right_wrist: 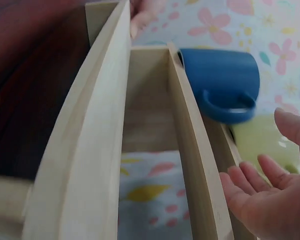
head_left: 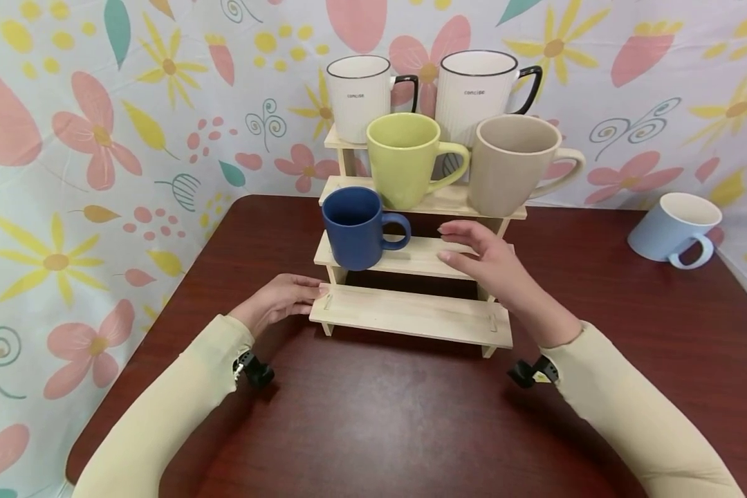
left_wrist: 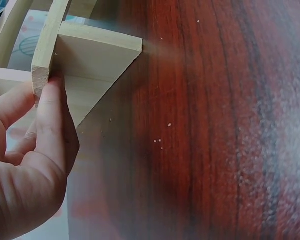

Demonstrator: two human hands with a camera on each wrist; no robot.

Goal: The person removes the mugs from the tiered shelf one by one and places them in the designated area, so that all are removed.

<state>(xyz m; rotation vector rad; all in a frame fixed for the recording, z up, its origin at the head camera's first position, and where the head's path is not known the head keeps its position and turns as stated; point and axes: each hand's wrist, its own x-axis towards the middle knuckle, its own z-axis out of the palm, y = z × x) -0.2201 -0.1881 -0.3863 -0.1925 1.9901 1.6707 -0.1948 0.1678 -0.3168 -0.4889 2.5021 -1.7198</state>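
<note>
A tiered wooden rack [head_left: 404,311] stands on the table, its bottom step bare. My left hand [head_left: 284,299] pinches the left end of that bottom step between thumb and fingers; the left wrist view shows the wooden board end [left_wrist: 40,75] in the grip. On the step above, a navy blue mug [head_left: 353,232] stands at the left, handle to the right. My right hand [head_left: 488,259] hovers over the right part of the same step, fingers spread and nothing held. A yellow-green mug [head_left: 401,162] and a beige mug [head_left: 507,169] stand one step higher.
Two white mugs with black rims, a left one [head_left: 357,104] and a right one [head_left: 473,90], stand on the top step. A light blue mug [head_left: 666,232] sits tilted at the table's far right. A flowered cloth [head_left: 193,138] hangs behind the dark red table [head_left: 373,429].
</note>
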